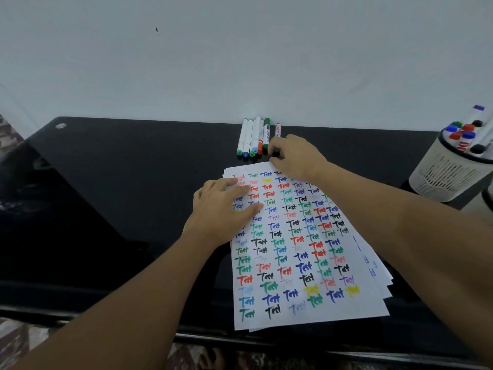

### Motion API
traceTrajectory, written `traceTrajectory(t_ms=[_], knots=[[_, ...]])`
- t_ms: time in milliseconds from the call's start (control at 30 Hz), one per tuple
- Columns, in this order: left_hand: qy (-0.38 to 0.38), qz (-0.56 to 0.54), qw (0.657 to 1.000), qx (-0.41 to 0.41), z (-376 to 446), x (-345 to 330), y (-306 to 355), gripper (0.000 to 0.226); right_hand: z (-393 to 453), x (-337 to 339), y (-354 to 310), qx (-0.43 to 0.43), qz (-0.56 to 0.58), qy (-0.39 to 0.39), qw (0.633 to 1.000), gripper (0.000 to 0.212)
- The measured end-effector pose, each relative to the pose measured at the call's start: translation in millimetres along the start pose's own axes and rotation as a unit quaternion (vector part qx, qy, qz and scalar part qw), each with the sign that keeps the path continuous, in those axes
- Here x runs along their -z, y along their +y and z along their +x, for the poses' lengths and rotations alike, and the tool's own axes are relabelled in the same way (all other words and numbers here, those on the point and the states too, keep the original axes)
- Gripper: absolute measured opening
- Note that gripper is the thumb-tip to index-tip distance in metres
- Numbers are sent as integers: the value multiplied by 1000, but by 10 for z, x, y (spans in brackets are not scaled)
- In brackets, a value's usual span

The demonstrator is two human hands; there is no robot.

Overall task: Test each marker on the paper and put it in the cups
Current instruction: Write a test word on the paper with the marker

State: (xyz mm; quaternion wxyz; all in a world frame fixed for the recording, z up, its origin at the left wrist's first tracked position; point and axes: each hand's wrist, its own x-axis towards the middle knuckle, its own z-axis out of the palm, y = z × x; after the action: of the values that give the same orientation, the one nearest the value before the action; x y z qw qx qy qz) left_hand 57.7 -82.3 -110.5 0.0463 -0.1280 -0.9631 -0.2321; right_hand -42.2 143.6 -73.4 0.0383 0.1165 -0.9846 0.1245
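Observation:
A stack of white paper sheets (pixel 301 252) covered with coloured "Test" words lies on the black table (pixel 133 182). My left hand (pixel 224 206) presses flat on the paper's upper left part. At the paper's far edge, my right hand (pixel 293 156) curls its fingers round a white marker with a dark cap (pixel 277 130); only the marker's upper end shows above the hand. Several more markers (pixel 253 137) lie side by side just left of it, against the wall. A white slotted cup (pixel 448 172) with several markers in it stands at the right.
A pale wall (pixel 240 62) rises right behind the table's far edge. The table's front edge (pixel 266 340) runs along the bottom, with patterned floor below. A second round dark-rimmed object (pixel 488 201) is partly visible at the right border, beside the cup.

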Motion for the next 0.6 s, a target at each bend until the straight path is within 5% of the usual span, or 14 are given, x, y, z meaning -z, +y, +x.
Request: traceTrajectory(t_ms=[300, 600], knots=[[1, -2, 1000, -3, -7, -2, -2, 62, 39, 71, 68, -30, -113, -32, 993, 59], [-4, -3, 1000, -3, -5, -1, -7, 63, -41, 162, 148, 72, -201, 108, 971, 30]])
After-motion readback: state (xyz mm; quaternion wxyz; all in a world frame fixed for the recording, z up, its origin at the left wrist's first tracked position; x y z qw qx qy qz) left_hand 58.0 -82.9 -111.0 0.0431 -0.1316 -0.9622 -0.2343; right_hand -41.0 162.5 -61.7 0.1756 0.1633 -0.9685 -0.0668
